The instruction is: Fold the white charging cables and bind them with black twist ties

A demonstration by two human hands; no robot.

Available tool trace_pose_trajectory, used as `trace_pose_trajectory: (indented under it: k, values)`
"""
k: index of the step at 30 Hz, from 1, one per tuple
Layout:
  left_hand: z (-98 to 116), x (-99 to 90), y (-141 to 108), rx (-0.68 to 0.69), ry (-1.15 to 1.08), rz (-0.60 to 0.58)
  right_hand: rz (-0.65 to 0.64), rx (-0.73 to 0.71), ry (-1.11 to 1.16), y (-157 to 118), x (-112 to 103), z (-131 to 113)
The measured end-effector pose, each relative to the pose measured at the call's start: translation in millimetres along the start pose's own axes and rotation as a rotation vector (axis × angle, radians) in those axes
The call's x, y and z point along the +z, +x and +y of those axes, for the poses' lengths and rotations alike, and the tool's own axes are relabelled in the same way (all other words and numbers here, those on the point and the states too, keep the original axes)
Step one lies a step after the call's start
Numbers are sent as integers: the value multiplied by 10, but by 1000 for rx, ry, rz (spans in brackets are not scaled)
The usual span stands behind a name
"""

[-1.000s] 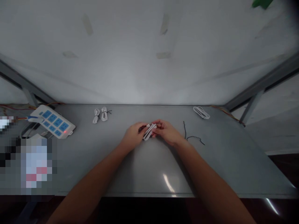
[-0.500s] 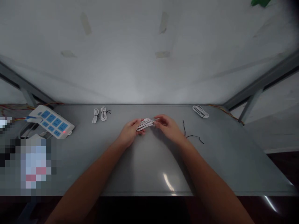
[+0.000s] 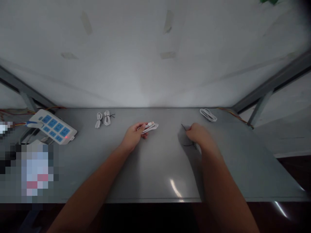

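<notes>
A coiled white cable is pinched in my left hand over the middle of the grey table. To the right, the fingers of my right hand are closed on a thin black tie, whose end sticks out past the fingertips. Another thin black piece shows just below that hand; whether it is the same tie I cannot tell. Two white cable bundles, one beside the other, lie at the back left with black ties round them. A loose white coil lies at the back right.
On the far left of the table is a white power strip with blue sockets, a lit red light and a plugged-in cable. A blurred-out patch covers the area in front of it. A pale wall rises behind the table, with metal frame bars at both sides.
My right hand has moved right, away from the white cable, and closed on the black tie. My left hand still holds the cable in nearly the same place.
</notes>
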State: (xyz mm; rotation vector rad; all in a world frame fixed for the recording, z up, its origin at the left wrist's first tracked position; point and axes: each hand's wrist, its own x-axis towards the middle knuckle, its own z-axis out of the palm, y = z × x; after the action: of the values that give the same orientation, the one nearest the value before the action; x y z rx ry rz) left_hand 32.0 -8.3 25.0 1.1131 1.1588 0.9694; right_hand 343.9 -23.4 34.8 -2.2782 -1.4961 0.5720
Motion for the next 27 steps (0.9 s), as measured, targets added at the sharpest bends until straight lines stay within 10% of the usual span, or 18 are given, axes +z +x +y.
trace_pose_trajectory:
  k: [6, 16, 27]
  values:
    - [21, 0, -22, 54, -31, -73, -70, -153, 280, -91, 90, -374]
    - [172, 169, -238, 26, -90, -306, -746, -353, 1109, -534, 400, -895]
    - [115, 308, -268, 37, -179, -111, -560, -374, 1148, -531, 604, -896]
